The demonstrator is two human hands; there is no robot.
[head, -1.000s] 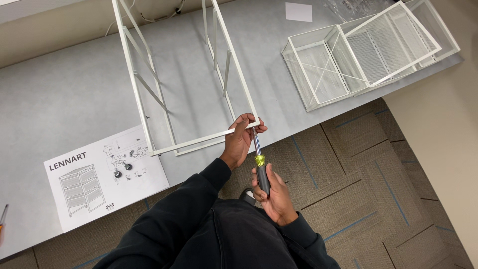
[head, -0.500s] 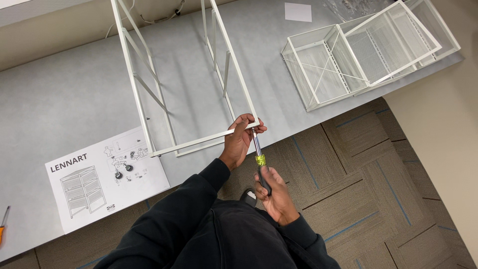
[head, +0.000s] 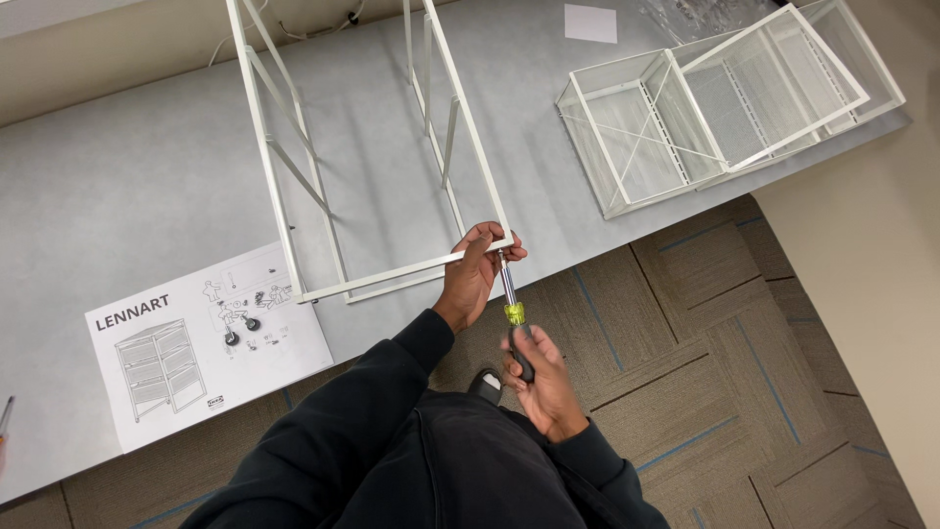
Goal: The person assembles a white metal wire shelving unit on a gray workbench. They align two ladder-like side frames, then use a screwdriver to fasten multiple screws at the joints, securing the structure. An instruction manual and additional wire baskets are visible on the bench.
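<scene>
Here, thin white metal frame [head: 372, 279], yellow-collared steel screwdriver [head: 513, 318].

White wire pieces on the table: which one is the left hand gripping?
The tall open frame at centre. The left hand grips its near corner, where the screwdriver in the right hand meets it. The mesh baskets at right lie untouched.

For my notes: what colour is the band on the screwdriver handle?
Yellow-green, on the otherwise dark screwdriver in the right hand; the head view shows it.
</scene>
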